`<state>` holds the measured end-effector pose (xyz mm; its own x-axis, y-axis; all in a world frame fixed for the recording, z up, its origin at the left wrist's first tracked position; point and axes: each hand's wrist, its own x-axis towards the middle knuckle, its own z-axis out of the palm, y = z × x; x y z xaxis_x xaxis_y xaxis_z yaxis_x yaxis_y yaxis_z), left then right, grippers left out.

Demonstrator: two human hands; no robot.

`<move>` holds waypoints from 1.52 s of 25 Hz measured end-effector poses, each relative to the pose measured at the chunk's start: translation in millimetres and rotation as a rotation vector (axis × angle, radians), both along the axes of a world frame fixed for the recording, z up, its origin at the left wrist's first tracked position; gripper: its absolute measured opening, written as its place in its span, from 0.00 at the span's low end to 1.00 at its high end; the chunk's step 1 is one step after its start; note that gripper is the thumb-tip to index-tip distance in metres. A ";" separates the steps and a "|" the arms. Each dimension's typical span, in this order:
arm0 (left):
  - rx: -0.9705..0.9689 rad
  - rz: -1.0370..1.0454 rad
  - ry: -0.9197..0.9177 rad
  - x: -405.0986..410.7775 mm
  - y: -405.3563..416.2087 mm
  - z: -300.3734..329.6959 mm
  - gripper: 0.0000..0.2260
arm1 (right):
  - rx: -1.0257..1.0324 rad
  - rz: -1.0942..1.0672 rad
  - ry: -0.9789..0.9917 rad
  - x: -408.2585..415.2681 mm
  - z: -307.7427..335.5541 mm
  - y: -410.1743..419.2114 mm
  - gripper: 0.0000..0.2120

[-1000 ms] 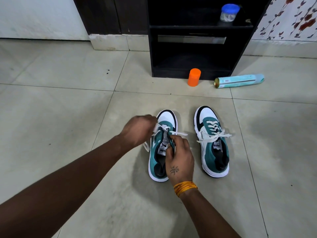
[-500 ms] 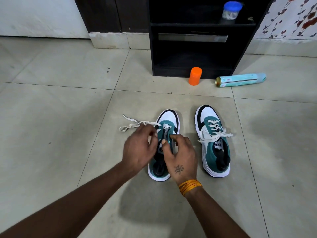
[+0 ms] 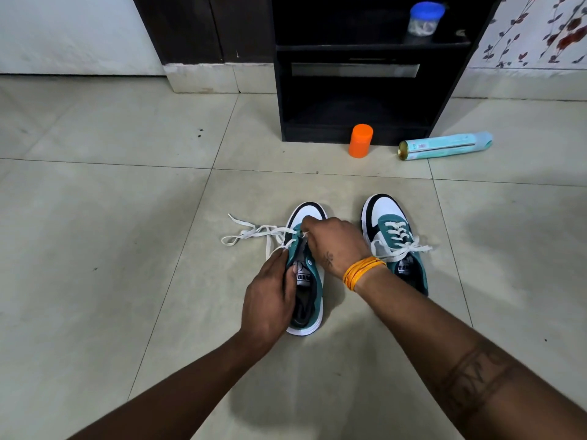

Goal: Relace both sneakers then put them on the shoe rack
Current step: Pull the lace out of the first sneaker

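Two hands are working on the left sneaker (image 3: 306,281), lying toe-away toward the shoe rack (image 3: 359,90): the right hand (image 3: 336,242) is pinching the lace (image 3: 251,231) near the toe, the left hand (image 3: 270,300) is gripping the sneaker's side. Loose lace is trailing leftward across the floor (image 3: 111,217).

Left sneaker (image 3: 309,277) unlaced, white lace (image 3: 251,233) trailing left; right sneaker (image 3: 394,236) laced; black rack (image 3: 359,134) behind

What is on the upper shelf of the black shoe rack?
On the upper shelf of the black wooden shoe rack stands one clear plastic jar with a blue lid, near the right side. The rest of that shelf is too dark to judge.
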<state>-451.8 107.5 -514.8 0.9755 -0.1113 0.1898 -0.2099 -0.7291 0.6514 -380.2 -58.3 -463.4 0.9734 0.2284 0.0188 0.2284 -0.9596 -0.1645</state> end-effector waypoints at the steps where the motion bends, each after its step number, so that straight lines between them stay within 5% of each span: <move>1: 0.016 0.009 -0.001 -0.9 -1.5 1.6 0.17 | -0.049 0.024 -0.004 2.5 4.5 0.5 0.10; 7: 0.011 0.057 0.021 -4.8 -4.3 4.6 0.16 | -0.157 0.039 0.024 7.9 11.2 5.5 0.10; 10: 0.015 0.076 0.030 -5.6 -5.6 4.6 0.16 | 0.353 -0.402 0.096 3.1 -12.8 -4.1 0.10; 12: 0.021 0.087 0.035 -5.0 -6.4 4.6 0.16 | 0.443 -0.511 0.036 -4.0 -17.1 -1.8 0.09; 16: 0.018 0.096 0.038 -5.3 -5.2 3.7 0.16 | -0.094 -0.019 -0.058 -9.9 -9.1 2.7 0.19; 22: 0.009 0.123 0.048 -7.1 -7.2 1.2 0.18 | -0.006 0.192 -0.024 -2.7 -6.1 -23.6 0.11; 24: 0.013 0.127 0.048 -8.4 -8.5 2.2 0.18 | 0.202 0.144 -0.068 -6.7 -13.5 -28.5 0.10; 27: 0.022 0.141 0.057 -7.9 -11.1 4.9 0.17 | 0.988 -0.515 0.054 -9.3 -25.6 -23.8 0.08; 28: 0.024 0.147 0.060 -7.0 -11.4 5.4 0.17 | 1.104 -0.643 0.108 -12.3 -28.2 -20.8 0.07; 29: 0.030 0.146 0.061 -6.8 -11.5 5.5 0.17 | 1.014 -0.638 0.066 -16.3 -28.7 -18.2 0.05; 33: 0.039 0.142 0.069 -6.8 -11.6 5.7 0.17 | 0.045 -0.052 -0.289 -19.2 -22.9 -12.7 0.20; 38: 0.070 0.142 0.080 -6.3 -14.6 8.5 0.18 | -0.225 0.086 -0.201 -9.3 -2.4 0.8 0.08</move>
<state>-458.2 92.9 -506.3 0.9940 0.0187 0.1078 -0.0510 -0.7921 0.6082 -389.5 -57.4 -465.8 0.9323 0.3299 0.1486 0.3165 -0.9426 0.1064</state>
